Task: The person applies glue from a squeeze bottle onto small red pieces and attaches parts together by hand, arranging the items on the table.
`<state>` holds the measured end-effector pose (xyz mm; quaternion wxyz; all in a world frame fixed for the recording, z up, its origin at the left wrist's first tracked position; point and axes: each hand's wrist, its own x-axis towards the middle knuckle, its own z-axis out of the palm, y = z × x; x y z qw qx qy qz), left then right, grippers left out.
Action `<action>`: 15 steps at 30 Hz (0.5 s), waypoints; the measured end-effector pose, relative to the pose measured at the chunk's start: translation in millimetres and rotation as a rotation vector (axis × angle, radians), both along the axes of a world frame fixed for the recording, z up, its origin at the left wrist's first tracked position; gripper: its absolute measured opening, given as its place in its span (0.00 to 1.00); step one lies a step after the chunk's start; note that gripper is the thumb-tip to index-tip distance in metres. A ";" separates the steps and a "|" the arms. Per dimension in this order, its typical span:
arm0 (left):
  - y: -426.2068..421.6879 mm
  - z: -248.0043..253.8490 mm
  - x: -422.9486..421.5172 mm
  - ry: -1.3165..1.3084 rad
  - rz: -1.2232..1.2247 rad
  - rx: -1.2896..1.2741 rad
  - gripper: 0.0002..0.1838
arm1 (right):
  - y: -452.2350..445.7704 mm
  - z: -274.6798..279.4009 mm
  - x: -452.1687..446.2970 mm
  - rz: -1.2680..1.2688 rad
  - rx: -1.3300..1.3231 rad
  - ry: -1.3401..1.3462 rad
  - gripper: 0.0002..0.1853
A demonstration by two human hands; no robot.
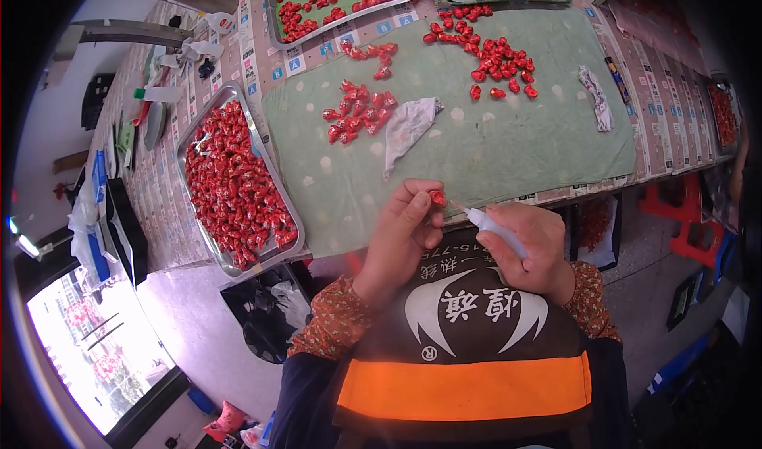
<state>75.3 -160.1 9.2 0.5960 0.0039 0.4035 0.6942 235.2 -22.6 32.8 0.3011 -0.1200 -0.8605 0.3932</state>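
Note:
Between the thumb and fingers of my left hand is a small shiny red piece; its exact kind is too small to make out. My right hand grips a white squeeze bottle with a thin nozzle, whose tip points at the red piece, close to it. Both hands are over my apron at the near edge of the green cloth. Beyond them on the cloth lie a crumpled white rag, a loose group of red pieces and a larger scatter.
A metal tray heaped with red pieces stands at the left, its rim near the table edge. Another tray sits at the back. A patterned cloth and a pen-like item lie right. Red stools stand below.

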 end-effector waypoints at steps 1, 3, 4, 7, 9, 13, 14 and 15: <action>0.0 0.3 -0.2 0.000 0.000 0.000 0.11 | -0.1 -0.2 0.4 0.005 -0.005 -0.004 0.18; 0.1 0.7 -0.6 0.028 -0.001 0.005 0.12 | 0.1 -0.1 0.9 0.009 -0.010 -0.008 0.18; 0.2 0.6 -0.8 0.028 -0.001 0.005 0.12 | 0.4 0.3 1.1 0.020 -0.017 -0.012 0.18; 0.5 0.2 -1.6 0.055 0.001 0.013 0.12 | 0.8 1.2 0.7 0.034 -0.027 -0.011 0.17; 0.2 0.4 -2.6 0.070 0.002 0.011 0.13 | 0.9 1.3 0.7 0.037 -0.031 -0.005 0.17; -0.6 0.8 -3.3 0.067 0.001 0.020 0.12 | 0.9 0.7 2.9 0.021 -0.115 0.008 0.16; 0.0 1.9 -3.0 0.068 0.010 0.009 0.12 | 1.1 0.5 3.8 0.009 -0.158 0.010 0.16; 0.4 2.6 -2.9 0.069 0.018 0.000 0.12 | 1.6 0.5 4.6 0.010 -0.157 0.011 0.16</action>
